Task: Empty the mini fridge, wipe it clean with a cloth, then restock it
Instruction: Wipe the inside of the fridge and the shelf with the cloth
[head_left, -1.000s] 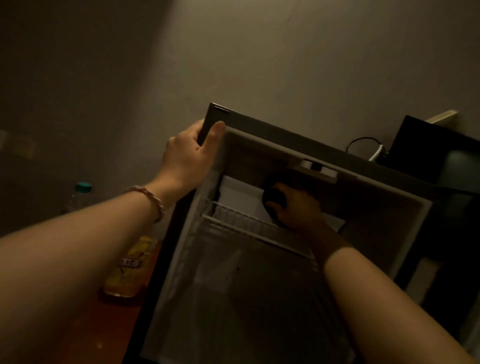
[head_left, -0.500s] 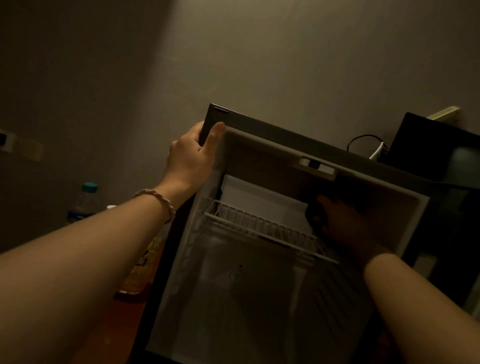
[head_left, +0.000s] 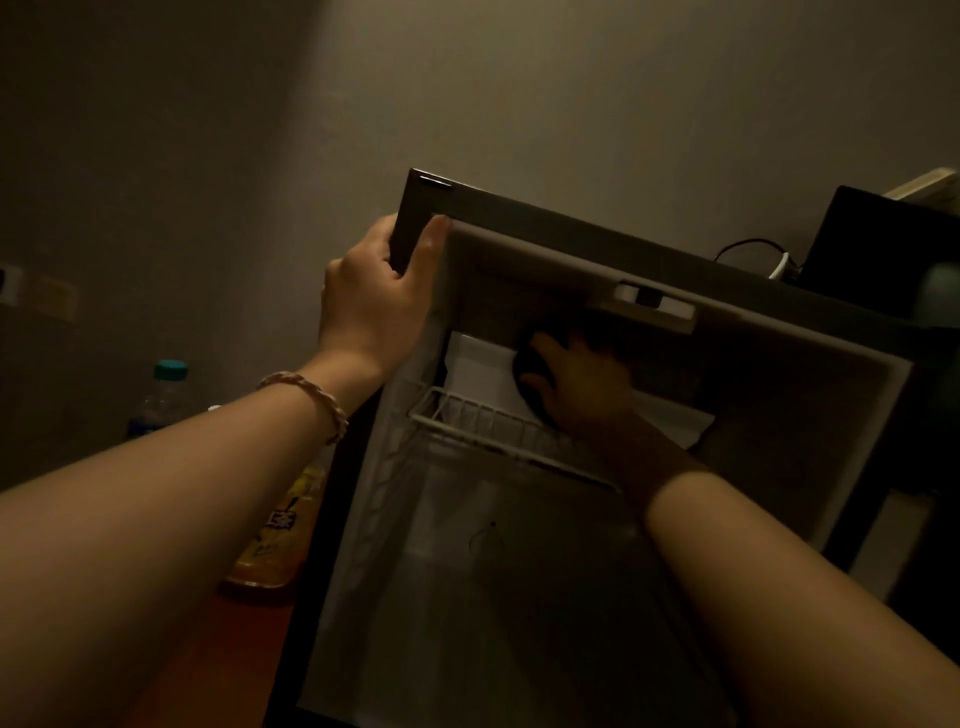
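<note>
Right hand (head_left: 582, 387) slid back left inside the mini fridge (head_left: 779, 415), gripping a dark cloth (head_left: 530, 371) above the wire shelf (head_left: 493, 423). Left hand (head_left: 374, 299) grips the fridge's corner; bottles (head_left: 161, 395) stand left of it.

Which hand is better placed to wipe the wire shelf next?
Right. The right hand is already inside the fridge, holding the dark cloth just above the wire shelf; the left hand grips the fridge's corner.

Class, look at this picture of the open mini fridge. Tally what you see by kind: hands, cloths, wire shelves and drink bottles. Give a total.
Hands: 2, left hand and right hand
Cloths: 1, dark cloth
Wire shelves: 1, wire shelf
Drink bottles: 2, water bottle and yellow bottle
Total: 6
</note>
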